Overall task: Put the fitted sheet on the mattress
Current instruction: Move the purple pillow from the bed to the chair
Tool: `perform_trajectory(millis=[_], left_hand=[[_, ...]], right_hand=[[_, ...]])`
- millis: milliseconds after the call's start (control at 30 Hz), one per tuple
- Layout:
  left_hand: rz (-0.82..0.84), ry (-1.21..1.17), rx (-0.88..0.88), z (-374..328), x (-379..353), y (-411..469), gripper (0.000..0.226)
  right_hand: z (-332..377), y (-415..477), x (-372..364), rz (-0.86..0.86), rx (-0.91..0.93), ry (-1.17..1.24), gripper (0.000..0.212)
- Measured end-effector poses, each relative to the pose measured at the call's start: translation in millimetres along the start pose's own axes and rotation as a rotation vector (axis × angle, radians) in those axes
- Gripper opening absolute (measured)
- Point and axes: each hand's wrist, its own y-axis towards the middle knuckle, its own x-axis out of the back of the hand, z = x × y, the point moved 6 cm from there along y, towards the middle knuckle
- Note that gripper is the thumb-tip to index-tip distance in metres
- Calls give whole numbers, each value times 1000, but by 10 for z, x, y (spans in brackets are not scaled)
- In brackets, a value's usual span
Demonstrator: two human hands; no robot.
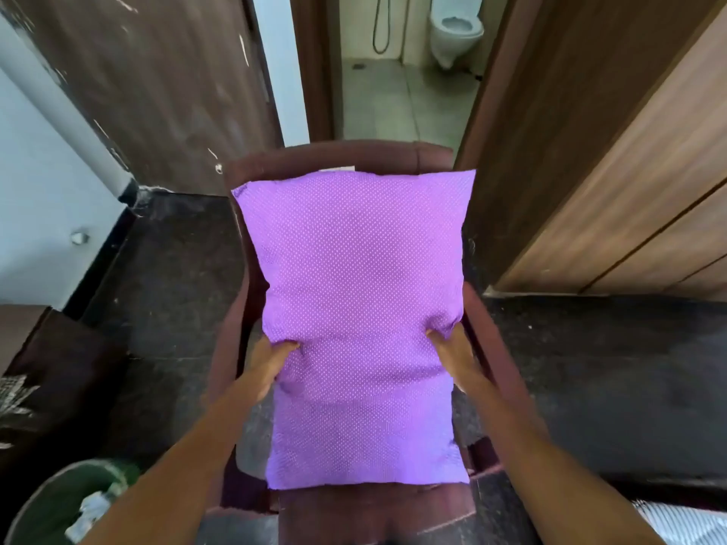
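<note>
Fitted sheet not to be made out with any certainty in this view, nor the mattress; only a strip of white striped cloth [680, 523] at the lower right corner, too little of it visible to identify. In the middle instead, a purple pillow [358, 289] with fine white dots, held lengthwise away from the body above a dark brown chair [326, 157], far end close to the backrest; resting on the seat or held clear of it, impossible to tell. Left hand [269, 365] gripping the pillow's left edge, thumb pressed into the top, other fingers tucked beneath and hidden. Right hand [452, 350] gripping the right edge likewise, thumb dug into the fabric, fingers underneath out of sight. Small white patch [340, 169] peeping out behind the pillow's far edge, any writing on it unreadable. Green bin [43, 505] at lower left, crumpled paper [88, 509] inside. Beyond the chair, an open doorway onto a tiled room with a white toilet [456, 29] on the wall. Wooden panel [629, 171] to the right, dark speckled floor [169, 277] around the chair.
</note>
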Motion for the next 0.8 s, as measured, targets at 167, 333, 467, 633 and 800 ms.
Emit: perform_trajectory(millis=[167, 333, 467, 633, 800], left_hand=[[-35, 29, -64, 123, -159, 487, 60], [-139, 114, -122, 168, -233, 697, 65], [-292, 326, -30, 195, -281, 521, 86], [-288, 362, -79, -29, -508, 99, 76], [-159, 331, -195, -234, -865, -407, 42]], right_hand=[[-53, 370, -295, 10, -113, -74, 74], [-155, 485, -292, -24, -200, -309, 81], [-98, 359, -194, -36, -193, -414, 78], [97, 78, -49, -67, -82, -524, 67], [309, -393, 182, -74, 78, -488, 48]])
